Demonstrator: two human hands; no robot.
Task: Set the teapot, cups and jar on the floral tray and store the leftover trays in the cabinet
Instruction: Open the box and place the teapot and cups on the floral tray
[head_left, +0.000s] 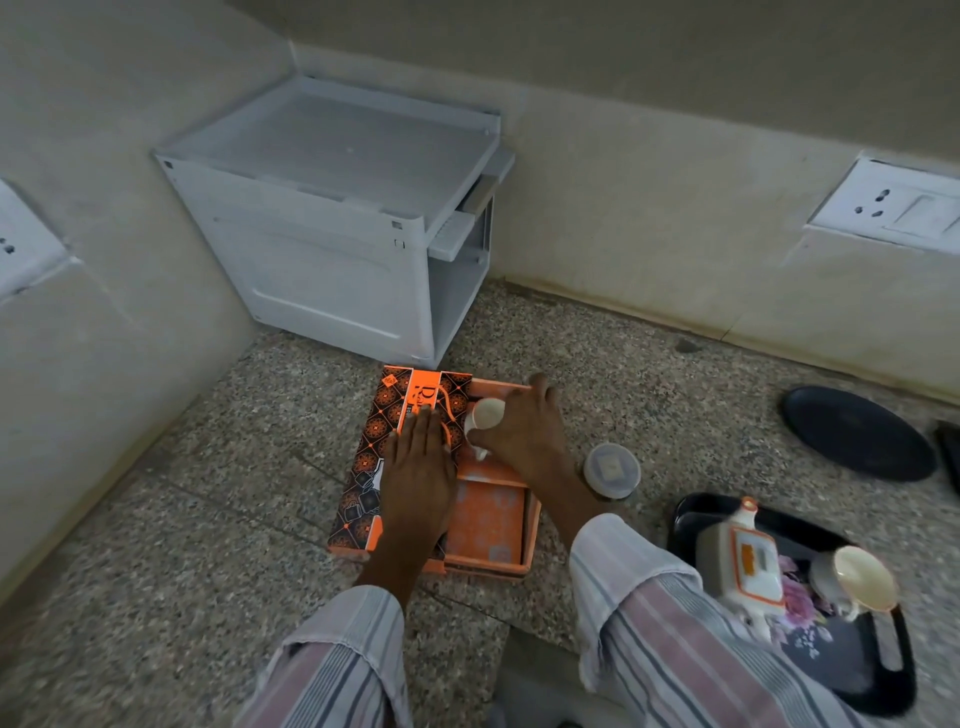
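— What's the person doing over the orange cardboard box (483, 525)?

— The left hand (418, 467) lies flat, fingers straight, on the patterned orange and black lid (374, 452), which sits askew over the left side of the open box. The right hand (524, 436) has its grip closed round a small cream ceramic cup (485, 415), tipped on its side at the far end of the box.

— And the rest of the tea things?

— On the right, near the person, a black tray with a floral print (810, 644) rests on the speckled stone bench (234, 519). A white squarish teapot with orange trim (748, 566) stands on it, and just to its right a second cream cup (865, 577) with a round open mouth.

— The jar?

— A small clear jar with a grey lid (612, 470) stands on the bench between the box and the floral tray, just beside the right wrist.

— Other trays?

— A round dark tray (857, 434) lies far right on the bench, well apart from the box. At the far left corner stands a white plastic cabinet (332, 228) against the wall. The sleeves are striped pink and grey (675, 623).
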